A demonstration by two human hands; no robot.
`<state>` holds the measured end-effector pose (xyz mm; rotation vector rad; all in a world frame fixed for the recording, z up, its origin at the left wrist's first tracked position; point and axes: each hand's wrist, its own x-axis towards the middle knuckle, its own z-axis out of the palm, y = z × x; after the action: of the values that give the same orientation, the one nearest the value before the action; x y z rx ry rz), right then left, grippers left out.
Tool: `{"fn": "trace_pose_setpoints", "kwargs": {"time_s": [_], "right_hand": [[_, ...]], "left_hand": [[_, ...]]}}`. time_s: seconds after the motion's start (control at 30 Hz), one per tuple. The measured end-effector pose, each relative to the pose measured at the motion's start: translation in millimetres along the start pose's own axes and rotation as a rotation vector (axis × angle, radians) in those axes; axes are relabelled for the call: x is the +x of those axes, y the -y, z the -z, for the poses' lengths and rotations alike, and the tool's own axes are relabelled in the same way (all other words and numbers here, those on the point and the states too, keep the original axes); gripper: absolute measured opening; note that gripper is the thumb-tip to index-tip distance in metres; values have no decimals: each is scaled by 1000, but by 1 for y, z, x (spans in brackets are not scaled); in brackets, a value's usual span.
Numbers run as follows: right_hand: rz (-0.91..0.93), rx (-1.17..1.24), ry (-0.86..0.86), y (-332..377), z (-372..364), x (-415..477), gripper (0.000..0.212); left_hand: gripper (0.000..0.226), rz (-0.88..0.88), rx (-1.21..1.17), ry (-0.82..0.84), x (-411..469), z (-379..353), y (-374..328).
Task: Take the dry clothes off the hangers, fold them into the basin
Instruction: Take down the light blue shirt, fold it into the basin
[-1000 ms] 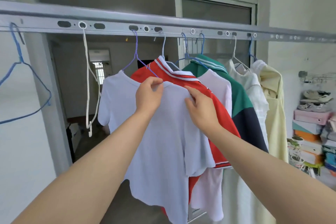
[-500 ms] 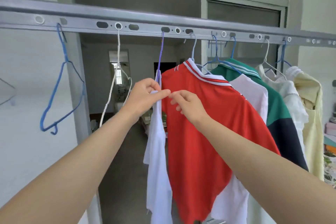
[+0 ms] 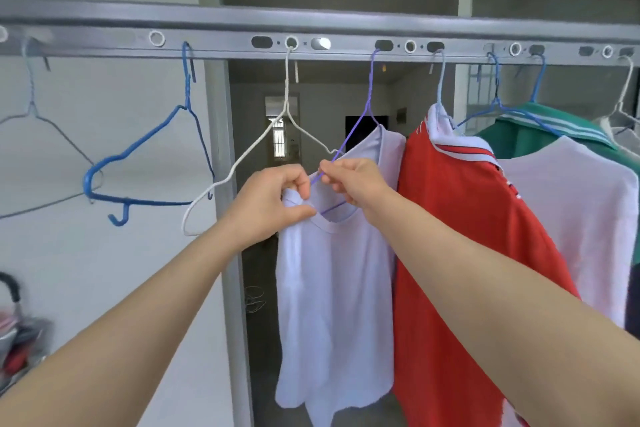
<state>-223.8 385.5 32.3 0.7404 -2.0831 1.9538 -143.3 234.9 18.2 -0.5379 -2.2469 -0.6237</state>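
Note:
A pale lilac T-shirt (image 3: 332, 288) hangs from a purple wire hanger (image 3: 367, 107) hooked on the grey rail (image 3: 207, 28). My left hand (image 3: 273, 201) is shut on the shirt's collar at its left shoulder. My right hand (image 3: 353, 180) pinches the purple hanger's wire at the neck opening. The hanger's left arm is out of the collar, while the right shoulder still sits on it. A red polo shirt (image 3: 450, 253), a white shirt (image 3: 581, 218) and a green shirt (image 3: 540, 135) hang to the right. No basin is in view.
Bare hangers hang on the rail to the left: a white one (image 3: 242, 163), a blue one (image 3: 145, 163) and a grey one (image 3: 45, 121). A grey door post (image 3: 225, 253) stands behind my left arm. Blurred clutter (image 3: 17, 340) sits at lower left.
The view has swung left. The lilac shirt, edge-on half a second ago, now faces me, and its left shoulder has come off the hanger as my hands worked at the collar.

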Motion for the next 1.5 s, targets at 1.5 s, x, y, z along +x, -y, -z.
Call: {"fn": "trace_pose_setpoints", "kwargs": {"time_s": [1.5], "right_hand": [[-669,-468,493,-212,73,-185,43]], "left_hand": [[9,-32,-465,684,-84,-172,-19]]}}
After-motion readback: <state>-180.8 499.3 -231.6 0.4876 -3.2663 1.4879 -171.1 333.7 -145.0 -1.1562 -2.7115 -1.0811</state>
